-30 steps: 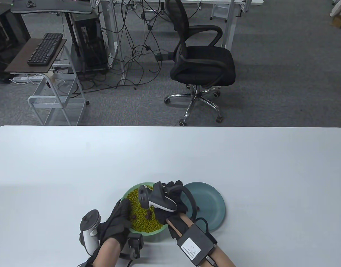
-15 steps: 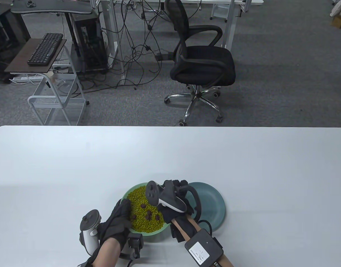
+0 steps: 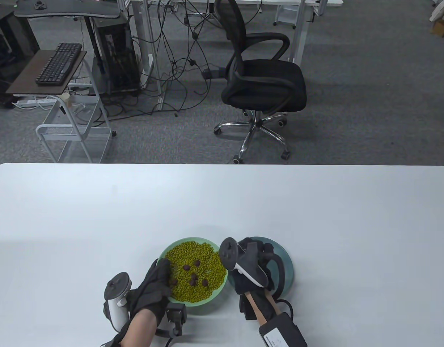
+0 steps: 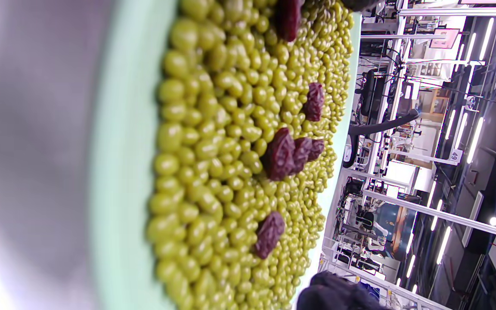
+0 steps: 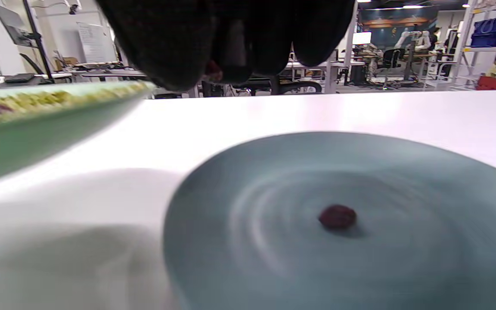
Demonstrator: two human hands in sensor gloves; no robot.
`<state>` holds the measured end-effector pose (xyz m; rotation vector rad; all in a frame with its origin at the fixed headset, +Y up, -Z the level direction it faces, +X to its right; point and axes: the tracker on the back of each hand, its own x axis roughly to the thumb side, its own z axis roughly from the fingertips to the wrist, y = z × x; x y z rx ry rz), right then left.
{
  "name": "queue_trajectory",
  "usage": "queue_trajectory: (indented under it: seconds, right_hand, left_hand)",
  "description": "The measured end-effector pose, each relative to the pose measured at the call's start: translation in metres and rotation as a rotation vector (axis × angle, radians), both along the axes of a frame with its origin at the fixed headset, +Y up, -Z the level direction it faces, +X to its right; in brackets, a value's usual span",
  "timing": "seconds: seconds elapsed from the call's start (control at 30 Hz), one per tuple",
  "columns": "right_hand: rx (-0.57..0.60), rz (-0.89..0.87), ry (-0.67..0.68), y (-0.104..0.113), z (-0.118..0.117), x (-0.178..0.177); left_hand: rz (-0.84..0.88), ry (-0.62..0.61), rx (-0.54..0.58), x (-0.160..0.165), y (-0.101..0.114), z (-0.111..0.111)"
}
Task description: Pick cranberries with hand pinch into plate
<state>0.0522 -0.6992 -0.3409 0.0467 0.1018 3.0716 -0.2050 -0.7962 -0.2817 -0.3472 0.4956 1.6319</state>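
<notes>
Evidently the cranberries [image 3: 194,276] will handle as small, light, soft things — wrinkled and likely a little tacky — scattered on top of a heap of smooth green beans [image 3: 207,253] in the pale green bowl [image 3: 193,305]. One already lies in the blue plate [image 5: 274,258]. The right hand [image 3: 256,269] hangs over that plate with its fingers [image 5: 179,43] bunched; a dark red speck shows between them, seemingly a pinched cranberry, though it is too small to be sure. The left hand [image 3: 153,289] curls over the bowl's near rim, steadying it. Each berry wants a fingertip pinch across its middle — gentle, or the loose beans will roll along.
</notes>
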Motion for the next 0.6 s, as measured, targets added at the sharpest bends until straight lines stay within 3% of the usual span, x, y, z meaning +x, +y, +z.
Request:
queue_trajectory:
  seconds: [0.23, 0.6]
  right_hand:
    - [-0.076, 0.005, -0.051, -0.023, -0.01, 0.018]
    - [-0.102, 0.012, -0.091, -0.041, -0.015, 0.028]
  left_hand:
    - [-0.003, 0.0, 0.001, 0.0, 0.0, 0.0]
    - [-0.004, -0.003, 0.002, 0.0, 0.0, 0.0]
